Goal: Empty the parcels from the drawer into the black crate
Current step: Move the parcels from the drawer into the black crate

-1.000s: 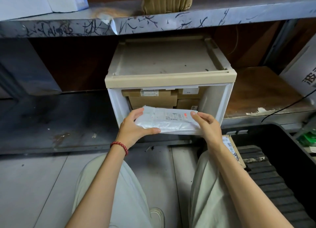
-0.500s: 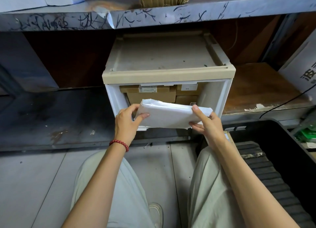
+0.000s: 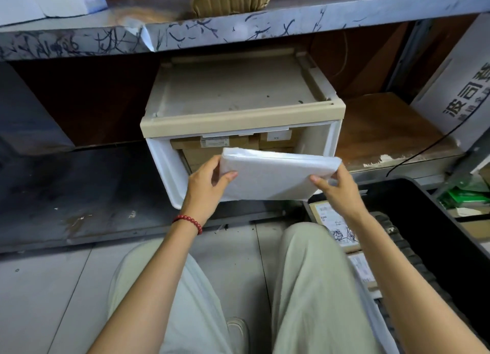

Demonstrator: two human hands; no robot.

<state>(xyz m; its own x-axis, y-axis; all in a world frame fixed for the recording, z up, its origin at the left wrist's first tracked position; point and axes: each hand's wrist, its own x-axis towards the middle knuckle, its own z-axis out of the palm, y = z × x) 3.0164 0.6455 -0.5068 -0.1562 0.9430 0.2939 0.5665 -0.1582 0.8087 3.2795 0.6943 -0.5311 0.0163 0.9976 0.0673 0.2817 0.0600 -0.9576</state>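
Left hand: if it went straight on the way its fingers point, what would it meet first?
Probably the brown boxes stacked in the drawer, just beyond the white parcel the left hand grips; depth is unclear.

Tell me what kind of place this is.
Probably a parcel storeroom or courier depot: labelled cardboard parcels in the drawer, more labelled boxes in the black crate, scuffed metal shelf overhead.

Soft even daylight, dim shadow under the shelf (image 3: 238,32), wide-angle bending at edges, slight blur.
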